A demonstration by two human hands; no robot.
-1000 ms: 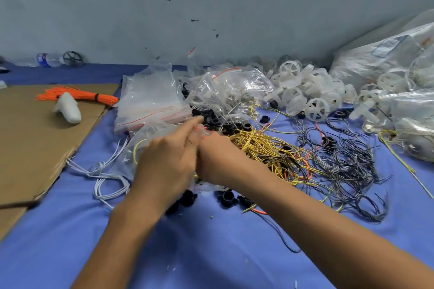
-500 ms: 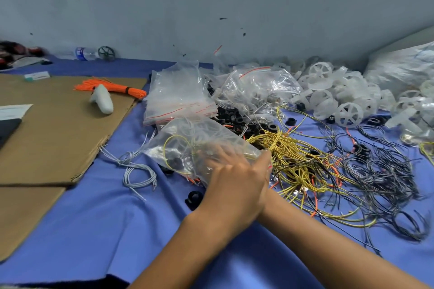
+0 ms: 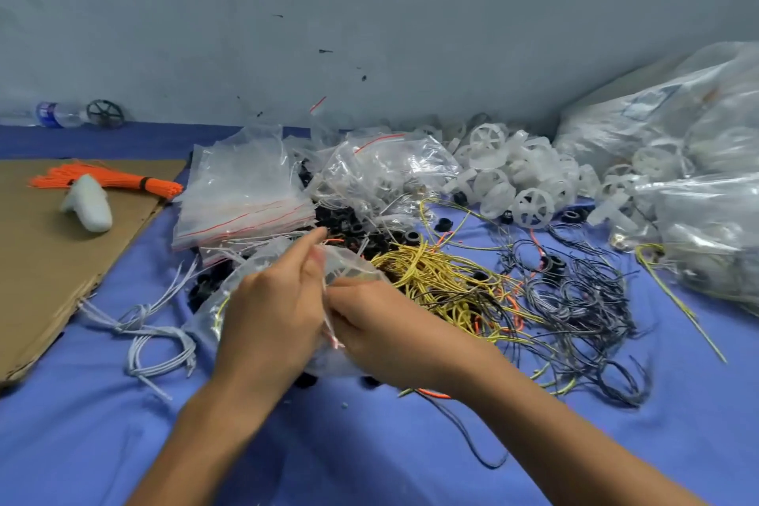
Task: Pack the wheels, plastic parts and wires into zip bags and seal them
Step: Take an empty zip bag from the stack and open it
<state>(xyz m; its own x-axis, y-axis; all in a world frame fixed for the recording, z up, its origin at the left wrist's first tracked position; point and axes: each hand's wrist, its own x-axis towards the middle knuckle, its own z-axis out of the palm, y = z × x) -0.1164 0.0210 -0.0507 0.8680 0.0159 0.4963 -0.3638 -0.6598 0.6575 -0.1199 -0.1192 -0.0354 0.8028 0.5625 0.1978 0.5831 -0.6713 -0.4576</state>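
Head view: left hand (image 3: 271,312) and right hand (image 3: 382,335) pinched the zip bag (image 3: 263,257) at its mouth.
It sat on the blue cloth (image 3: 369,460), seemingly unsealed; beyond it yellow wires (image 3: 431,279), black wires (image 3: 583,300) and white wheels (image 3: 532,207) lay loose, so most packing looked undone.

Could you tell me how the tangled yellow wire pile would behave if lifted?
The tangled pile of thin yellow wires would probably flop, as its strands lie in loose curves. It likely lifts as a clump, dragging the thin dark wire coils that cross it. It seems light for its bulk, being mostly gaps.
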